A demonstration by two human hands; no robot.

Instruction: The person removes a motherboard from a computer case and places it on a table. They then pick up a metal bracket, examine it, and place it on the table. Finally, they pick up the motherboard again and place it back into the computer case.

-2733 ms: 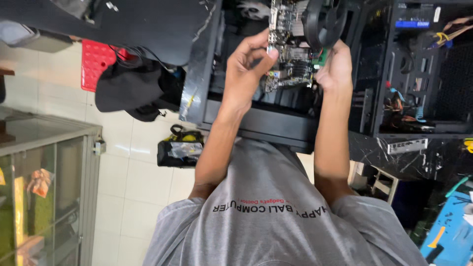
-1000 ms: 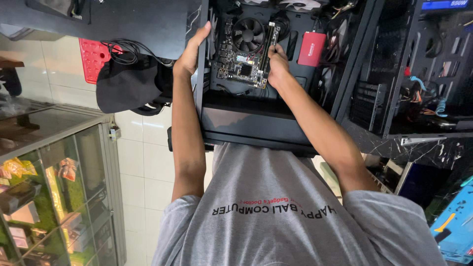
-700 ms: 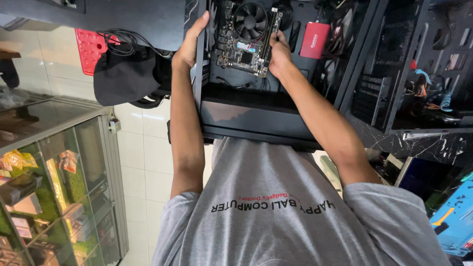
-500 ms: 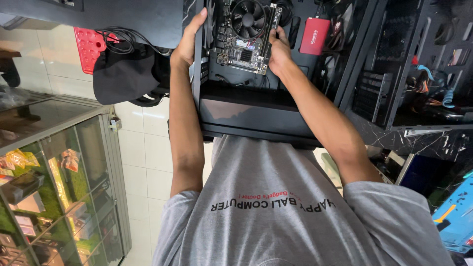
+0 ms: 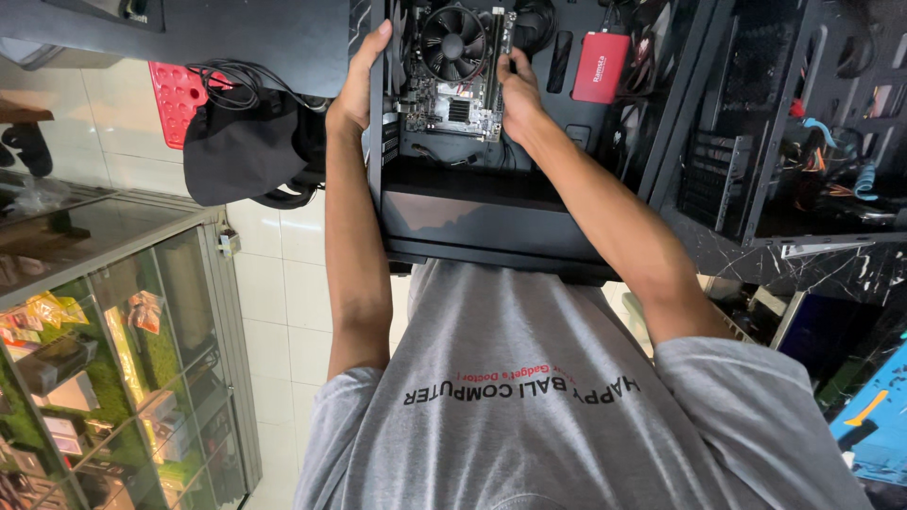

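Sitting flat in the black case, a fan-topped motherboard.

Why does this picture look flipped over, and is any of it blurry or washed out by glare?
Head view: the frame is upside down, body low, computer case on top. Focus is sharp on both hands and the motherboard. The glass cabinet carries soft reflections; the case's interior is dim, detail lost in shadow.
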